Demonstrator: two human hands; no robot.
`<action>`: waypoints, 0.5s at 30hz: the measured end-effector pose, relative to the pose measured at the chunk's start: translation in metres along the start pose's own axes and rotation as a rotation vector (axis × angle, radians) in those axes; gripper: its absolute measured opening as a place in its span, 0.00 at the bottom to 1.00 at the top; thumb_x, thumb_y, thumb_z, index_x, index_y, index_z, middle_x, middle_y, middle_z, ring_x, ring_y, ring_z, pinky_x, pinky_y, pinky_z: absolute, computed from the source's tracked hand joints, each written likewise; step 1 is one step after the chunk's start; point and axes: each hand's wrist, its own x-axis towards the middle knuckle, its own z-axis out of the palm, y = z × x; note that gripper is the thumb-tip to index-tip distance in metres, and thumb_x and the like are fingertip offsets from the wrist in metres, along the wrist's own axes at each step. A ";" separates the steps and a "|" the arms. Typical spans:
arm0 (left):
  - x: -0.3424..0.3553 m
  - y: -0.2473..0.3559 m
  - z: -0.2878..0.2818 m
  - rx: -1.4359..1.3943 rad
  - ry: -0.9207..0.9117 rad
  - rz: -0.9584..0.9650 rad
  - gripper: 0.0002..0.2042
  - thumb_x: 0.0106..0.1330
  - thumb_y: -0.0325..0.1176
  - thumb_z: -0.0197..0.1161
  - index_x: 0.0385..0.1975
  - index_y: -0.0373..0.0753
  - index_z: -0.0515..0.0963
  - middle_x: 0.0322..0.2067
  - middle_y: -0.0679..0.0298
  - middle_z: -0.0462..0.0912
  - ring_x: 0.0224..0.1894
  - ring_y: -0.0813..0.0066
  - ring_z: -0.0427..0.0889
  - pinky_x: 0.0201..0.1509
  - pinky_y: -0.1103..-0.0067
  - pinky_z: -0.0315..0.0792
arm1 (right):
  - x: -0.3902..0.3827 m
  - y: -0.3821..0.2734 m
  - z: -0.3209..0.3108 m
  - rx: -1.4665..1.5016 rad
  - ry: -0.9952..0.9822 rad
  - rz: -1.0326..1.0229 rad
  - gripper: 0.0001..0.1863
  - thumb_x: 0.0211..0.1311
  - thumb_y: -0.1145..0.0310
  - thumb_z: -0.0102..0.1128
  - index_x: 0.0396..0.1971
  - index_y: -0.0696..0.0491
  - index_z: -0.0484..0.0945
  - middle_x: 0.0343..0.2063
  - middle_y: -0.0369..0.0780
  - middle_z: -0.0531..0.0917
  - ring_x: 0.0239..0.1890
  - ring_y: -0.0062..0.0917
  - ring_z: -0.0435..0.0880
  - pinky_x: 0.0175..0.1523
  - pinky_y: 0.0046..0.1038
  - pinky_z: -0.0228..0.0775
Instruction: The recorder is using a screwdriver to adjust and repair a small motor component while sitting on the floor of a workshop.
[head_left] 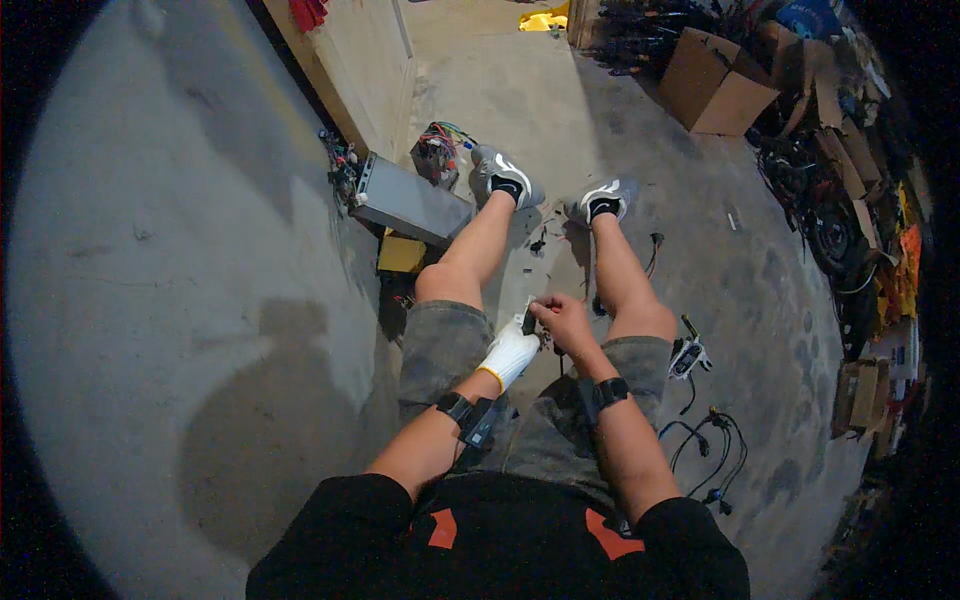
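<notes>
Above the concrete floor (pixel 640 110), both hands (pixel 540 335) pinch a small dark part (pixel 529 320) between the knees.

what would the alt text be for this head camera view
Seen from above, a seated person's gloved left hand and bare right hand together pinch a small dark part between the knees. A grey metal box, loose cables and a cardboard box lie on the concrete floor.

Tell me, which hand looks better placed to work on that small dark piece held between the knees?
Probably the right. The bare right hand pinches the small dark piece with its fingertips, free for fine moves. The gloved left hand steadies it from below.
</notes>
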 end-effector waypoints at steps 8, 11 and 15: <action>-0.013 0.021 -0.005 0.059 -0.024 -0.066 0.16 0.57 0.36 0.58 0.44 0.37 0.74 0.23 0.58 0.79 0.21 0.66 0.79 0.24 0.70 0.73 | 0.002 0.004 -0.008 0.005 -0.048 0.075 0.13 0.57 0.65 0.71 0.34 0.59 0.82 0.24 0.34 0.82 0.26 0.18 0.77 0.32 0.25 0.71; -0.011 0.018 -0.005 0.097 0.012 -0.060 0.16 0.59 0.38 0.58 0.46 0.40 0.75 0.28 0.55 0.82 0.26 0.62 0.83 0.28 0.68 0.75 | 0.000 0.000 -0.005 0.070 -0.055 0.027 0.12 0.57 0.65 0.71 0.33 0.58 0.81 0.24 0.33 0.81 0.27 0.15 0.76 0.32 0.22 0.68; -0.002 0.014 0.000 0.087 0.010 -0.111 0.15 0.58 0.40 0.62 0.41 0.38 0.76 0.24 0.59 0.80 0.22 0.66 0.80 0.25 0.70 0.73 | 0.005 0.008 -0.006 -0.078 -0.019 0.030 0.13 0.57 0.64 0.70 0.33 0.60 0.83 0.23 0.35 0.82 0.26 0.16 0.77 0.33 0.23 0.69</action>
